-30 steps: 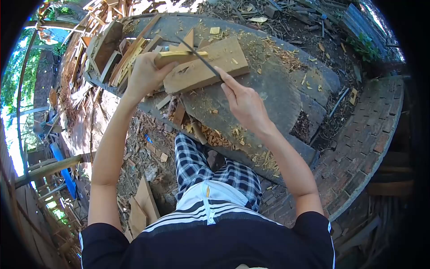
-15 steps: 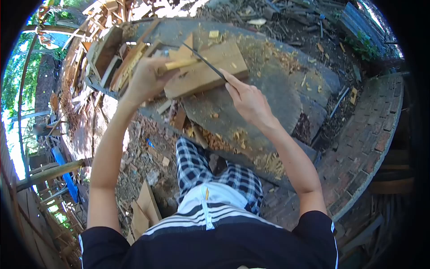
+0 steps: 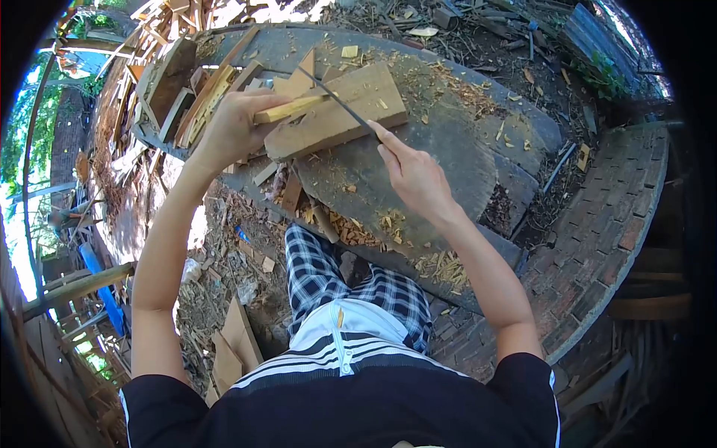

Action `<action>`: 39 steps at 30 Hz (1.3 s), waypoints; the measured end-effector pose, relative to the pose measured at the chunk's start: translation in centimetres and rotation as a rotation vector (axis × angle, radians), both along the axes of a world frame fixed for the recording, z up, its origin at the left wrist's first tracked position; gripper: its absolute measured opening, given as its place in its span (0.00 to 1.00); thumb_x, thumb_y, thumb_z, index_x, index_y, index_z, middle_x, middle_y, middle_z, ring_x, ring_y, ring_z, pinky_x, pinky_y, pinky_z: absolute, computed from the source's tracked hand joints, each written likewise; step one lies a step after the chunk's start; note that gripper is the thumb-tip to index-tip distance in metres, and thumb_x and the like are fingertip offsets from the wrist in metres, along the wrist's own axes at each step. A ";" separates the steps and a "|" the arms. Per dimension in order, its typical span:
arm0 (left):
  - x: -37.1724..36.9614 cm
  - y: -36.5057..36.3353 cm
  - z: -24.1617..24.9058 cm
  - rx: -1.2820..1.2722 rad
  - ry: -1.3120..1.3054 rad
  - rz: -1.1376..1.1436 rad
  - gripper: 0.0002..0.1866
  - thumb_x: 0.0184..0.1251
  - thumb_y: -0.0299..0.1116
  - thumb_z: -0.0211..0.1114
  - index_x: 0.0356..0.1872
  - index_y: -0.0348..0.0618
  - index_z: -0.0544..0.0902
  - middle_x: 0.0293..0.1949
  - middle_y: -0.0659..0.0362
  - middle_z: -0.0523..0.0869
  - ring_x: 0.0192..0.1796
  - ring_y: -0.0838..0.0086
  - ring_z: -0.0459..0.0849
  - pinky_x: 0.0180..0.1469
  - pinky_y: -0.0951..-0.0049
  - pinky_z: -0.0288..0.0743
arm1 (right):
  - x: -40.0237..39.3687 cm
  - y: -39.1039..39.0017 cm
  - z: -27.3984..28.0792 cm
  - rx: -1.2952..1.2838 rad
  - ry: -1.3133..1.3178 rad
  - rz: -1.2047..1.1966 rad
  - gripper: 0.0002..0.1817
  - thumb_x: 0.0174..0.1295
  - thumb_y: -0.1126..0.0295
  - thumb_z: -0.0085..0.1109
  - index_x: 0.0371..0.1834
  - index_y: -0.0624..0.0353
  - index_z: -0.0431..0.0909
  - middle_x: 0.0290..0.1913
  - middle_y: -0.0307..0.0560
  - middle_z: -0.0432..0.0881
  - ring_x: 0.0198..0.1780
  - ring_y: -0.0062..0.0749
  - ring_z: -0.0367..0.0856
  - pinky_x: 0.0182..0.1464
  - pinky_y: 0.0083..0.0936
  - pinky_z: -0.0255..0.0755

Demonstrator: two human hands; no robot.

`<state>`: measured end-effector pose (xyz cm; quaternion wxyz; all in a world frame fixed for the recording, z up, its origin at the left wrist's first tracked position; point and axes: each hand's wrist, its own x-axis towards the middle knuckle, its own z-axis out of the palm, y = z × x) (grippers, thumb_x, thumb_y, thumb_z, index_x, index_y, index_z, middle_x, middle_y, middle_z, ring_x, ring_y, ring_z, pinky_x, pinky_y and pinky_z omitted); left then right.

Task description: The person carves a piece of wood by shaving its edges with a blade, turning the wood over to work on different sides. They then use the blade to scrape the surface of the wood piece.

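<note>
A thick wooden block (image 3: 340,112) lies at a slant on the dark worn work surface (image 3: 441,164). My left hand (image 3: 237,123) is closed around the near end of a small pale wood piece (image 3: 291,110), whose far end rests over the block. In my right hand (image 3: 414,170) is the handle of a long, thin dark blade (image 3: 336,98). The blade points up and left, crossing above the block by the tip of the small piece. My right fingers are wrapped around the handle at the block's right front edge.
Wood offcuts (image 3: 213,101) are piled at the surface's left end. Shavings (image 3: 448,270) lie scattered over the surface. A curved brick edge (image 3: 597,224) runs along the right. Cut boards (image 3: 237,343) lie on the ground at lower left.
The small wood piece and my left hand have moved slightly left and down in view. The blade is still in my right hand, and the whole scene has shifted a little left.
</note>
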<state>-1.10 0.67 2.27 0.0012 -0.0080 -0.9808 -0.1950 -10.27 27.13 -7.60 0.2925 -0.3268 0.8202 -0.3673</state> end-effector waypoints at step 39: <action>1.1 1.1 -2.2 0.270 0.165 0.430 0.13 0.62 0.35 0.69 0.38 0.33 0.87 0.21 0.57 0.86 0.22 0.80 0.80 0.27 0.74 0.73 | 1.0 -1.4 -0.8 -0.118 -0.028 -0.085 0.24 0.73 0.58 0.45 0.72 0.33 0.65 0.32 0.61 0.84 0.37 0.60 0.84 0.40 0.51 0.76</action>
